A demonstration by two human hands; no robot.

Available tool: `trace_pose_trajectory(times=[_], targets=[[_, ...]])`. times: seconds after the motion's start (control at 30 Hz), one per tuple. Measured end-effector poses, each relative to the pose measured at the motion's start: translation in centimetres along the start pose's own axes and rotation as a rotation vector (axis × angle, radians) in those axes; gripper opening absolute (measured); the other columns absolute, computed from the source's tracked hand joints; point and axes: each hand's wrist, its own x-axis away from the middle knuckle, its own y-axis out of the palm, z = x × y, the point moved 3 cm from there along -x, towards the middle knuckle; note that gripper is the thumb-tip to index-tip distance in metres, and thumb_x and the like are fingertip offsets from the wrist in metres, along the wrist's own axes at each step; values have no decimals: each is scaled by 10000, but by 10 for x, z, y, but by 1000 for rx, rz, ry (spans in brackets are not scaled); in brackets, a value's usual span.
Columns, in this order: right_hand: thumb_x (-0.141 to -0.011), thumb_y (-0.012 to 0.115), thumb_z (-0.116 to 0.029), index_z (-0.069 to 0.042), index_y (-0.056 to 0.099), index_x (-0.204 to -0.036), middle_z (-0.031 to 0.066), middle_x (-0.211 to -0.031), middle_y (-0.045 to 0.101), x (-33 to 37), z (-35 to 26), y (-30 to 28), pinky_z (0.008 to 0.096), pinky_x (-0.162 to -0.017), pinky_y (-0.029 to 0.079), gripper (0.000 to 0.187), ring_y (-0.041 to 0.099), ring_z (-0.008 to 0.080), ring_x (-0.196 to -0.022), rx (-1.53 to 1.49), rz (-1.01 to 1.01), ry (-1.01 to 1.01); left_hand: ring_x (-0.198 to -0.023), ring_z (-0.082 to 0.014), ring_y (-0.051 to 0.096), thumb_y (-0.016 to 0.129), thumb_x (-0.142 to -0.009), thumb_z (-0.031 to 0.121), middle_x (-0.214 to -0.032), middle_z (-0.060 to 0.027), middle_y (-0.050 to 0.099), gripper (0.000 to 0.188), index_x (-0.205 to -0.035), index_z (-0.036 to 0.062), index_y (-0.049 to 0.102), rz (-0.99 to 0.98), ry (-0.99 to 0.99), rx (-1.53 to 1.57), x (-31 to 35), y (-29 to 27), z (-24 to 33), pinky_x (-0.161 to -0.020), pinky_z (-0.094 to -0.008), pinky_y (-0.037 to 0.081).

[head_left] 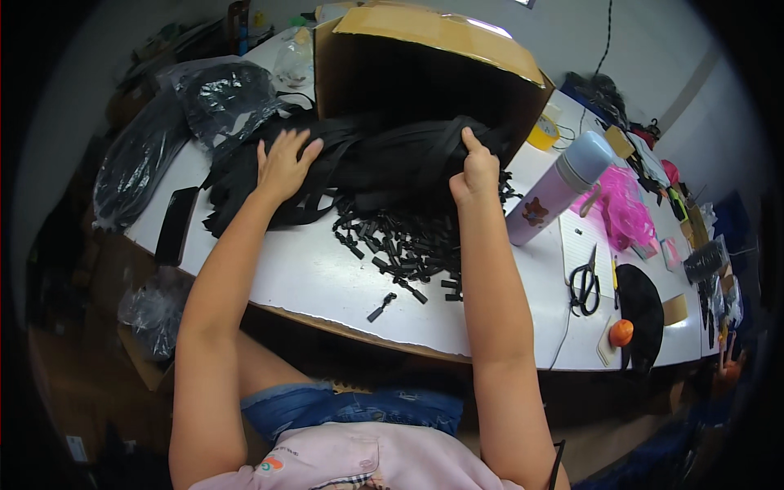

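A long bundle of black fabric straps (376,155) stretches across the white table, in front of an open cardboard box. My left hand (284,167) rests over the left part of the bundle with its fingers spread. At the other end, my right hand (477,170) is closed around the straps, thumb up on top. Below the bundle lies a loose heap of small black plastic clips (408,249). One single clip (381,308) sits apart, closer to the table's front edge. The fingertips of my right hand are hidden behind the straps.
The cardboard box (441,33) opens toward me. Black goods in clear plastic bags (224,94) and a black phone (175,226) lie at left. To the right are a lilac bottle (549,196), yellow tape (542,133), a pink plastic bag (625,208) and black-handled scissors (585,287).
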Motion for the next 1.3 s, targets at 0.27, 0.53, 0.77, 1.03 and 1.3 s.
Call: trace_pose_trajectory(times=[0.27,0.53,0.77,1.03,1.3], targets=[[-756,589,-62,45,462,-1030,141,-967,544,35,-63,26,361,-704,500,320,573,248,-834,4,-433,-50,-1235,-281,243,538,-547,710,-1265,-200,349,971,-1215,22,385,117,499,185,-21,-55,161,-1014,-450,44],[-789,551,-132,51,550,-939,147,-857,600,78,-78,29,292,-663,508,237,601,205,-751,174,-697,37,-850,-160,524,767,-556,333,-887,-77,561,596,-988,-8,538,-778,98,1075,23,-47,201,-771,-283,404],[-783,564,-168,41,565,-912,136,-827,603,100,-59,22,274,-623,504,246,596,176,-691,215,-663,90,-703,-151,575,670,-657,84,-829,-70,562,332,-949,18,526,-798,-248,1492,73,-41,196,-602,-283,495],[-847,478,-218,-26,575,-944,57,-795,597,119,-83,16,205,-674,431,236,559,101,-731,357,-725,-82,-789,-144,540,638,-661,54,-884,-74,554,395,-1023,-1,489,-782,-195,1486,129,-60,183,-704,-273,455],[-877,443,-231,-28,549,-834,33,-598,567,131,-101,-13,152,-401,292,233,402,26,-443,391,-426,-464,-672,-181,576,632,-664,72,-803,-95,557,412,-1021,-52,467,-819,-324,1602,189,-48,157,-616,-301,495]])
